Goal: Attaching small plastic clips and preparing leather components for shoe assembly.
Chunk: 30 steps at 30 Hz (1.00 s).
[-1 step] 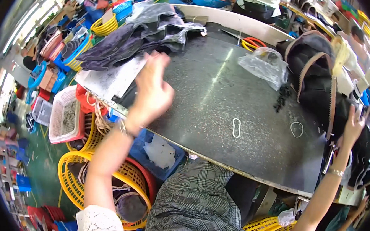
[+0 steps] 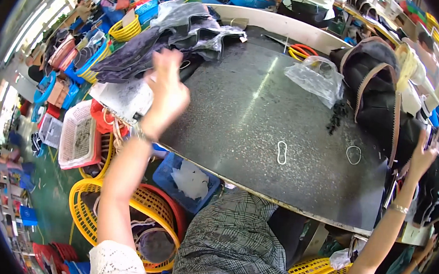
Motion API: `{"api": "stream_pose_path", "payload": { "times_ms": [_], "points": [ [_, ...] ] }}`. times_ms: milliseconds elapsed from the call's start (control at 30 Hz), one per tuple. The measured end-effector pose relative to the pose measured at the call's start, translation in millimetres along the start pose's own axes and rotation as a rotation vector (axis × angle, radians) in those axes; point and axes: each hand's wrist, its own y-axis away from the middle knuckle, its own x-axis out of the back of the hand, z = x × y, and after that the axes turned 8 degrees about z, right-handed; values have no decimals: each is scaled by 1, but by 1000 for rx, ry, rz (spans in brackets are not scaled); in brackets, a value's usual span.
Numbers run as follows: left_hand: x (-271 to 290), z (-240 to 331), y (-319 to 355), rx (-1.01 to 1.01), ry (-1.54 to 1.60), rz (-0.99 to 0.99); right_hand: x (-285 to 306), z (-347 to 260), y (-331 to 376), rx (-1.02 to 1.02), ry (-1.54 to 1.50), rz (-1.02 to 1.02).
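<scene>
My left hand (image 2: 167, 94) is raised over the left side of the dark worktable (image 2: 240, 133), beside a pile of dark grey fabric pieces (image 2: 138, 53). Motion smears its fingers, so whether they grip anything is unclear. Just right of the fingertips lies a black piece (image 2: 190, 68) with a thin pale loop on it. A white sheet (image 2: 124, 96) shows under the pile, next to my wrist. At the far right my right hand (image 2: 422, 159) is closed around something dark and narrow that I cannot make out, beside a heap of black pieces with zipper-like brown edging (image 2: 375, 92).
A clear plastic bag (image 2: 317, 77), orange and yellow rings (image 2: 302, 52) and two pale loops, one of them a white band (image 2: 281, 152), lie on the table. Yellow baskets (image 2: 86, 219), a blue bin (image 2: 162, 176) and a white crate (image 2: 78, 136) stand below its left edge.
My left hand has moved left and slightly away from me, toward the fabric pile. The black piece now shows right of its fingertips. My right hand has shifted only slightly.
</scene>
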Motion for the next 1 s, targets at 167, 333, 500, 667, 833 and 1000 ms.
{"api": "stream_pose_path", "payload": {
  "times_ms": [167,333,500,667,833,1000],
  "points": [
    [-14,-160,-65,487,-534,-303,24,-80,51,52,-482,129],
    [12,-180,-49,-4,-420,4,41,-166,111,138,-745,-176],
    [111,-30,26,-254,87,298,79,-233,157,37,-1210,-776],
    [192,49,126,-626,365,-165,104,-234,150,-800,-1681,-1500],
    [196,87,204,-973,711,-929,151,-204,196,55,-1021,-1099],
    [173,157,141,-1152,812,-576,200,-195,315,680,-1197,-1739]
  ]
}}
